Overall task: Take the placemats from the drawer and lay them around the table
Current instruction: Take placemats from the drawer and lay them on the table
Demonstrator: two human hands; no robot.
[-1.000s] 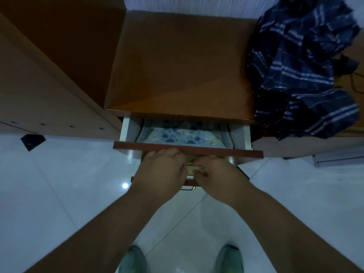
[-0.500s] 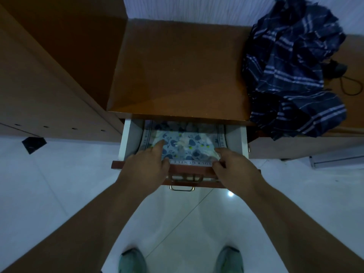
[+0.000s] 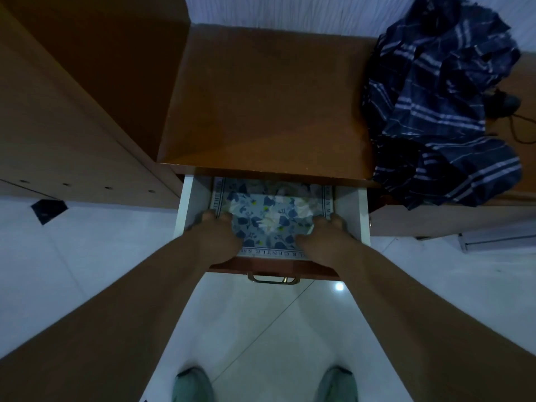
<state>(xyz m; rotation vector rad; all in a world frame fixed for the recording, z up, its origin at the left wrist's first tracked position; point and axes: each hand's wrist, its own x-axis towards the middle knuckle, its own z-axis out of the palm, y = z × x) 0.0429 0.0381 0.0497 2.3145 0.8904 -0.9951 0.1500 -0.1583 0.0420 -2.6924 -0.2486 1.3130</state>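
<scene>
The drawer (image 3: 185, 204) of a brown wooden cabinet stands pulled out, white inside, with a brass handle (image 3: 272, 279) on its front. In it lie the placemats (image 3: 271, 216), pale with blue leaves, white flowers and a lettered border. My left hand (image 3: 216, 236) rests inside the drawer on the placemats' left side, fingers curled over the edge. At the right side my right hand (image 3: 324, 236) does the same. Both hands press on or grip the stack; the fingertips are partly hidden under the edges.
The cabinet top (image 3: 266, 103) juts over the back of the drawer. A dark blue striped cloth (image 3: 441, 105) lies heaped on the right, with a black cable (image 3: 519, 132) beside it. A tall wooden panel (image 3: 66, 117) stands at the left. White tiled floor (image 3: 87, 256) and my feet lie below.
The drawer has been pulled further out. My hands left its front and handle and moved into the drawer onto the two sides of the placemats.
</scene>
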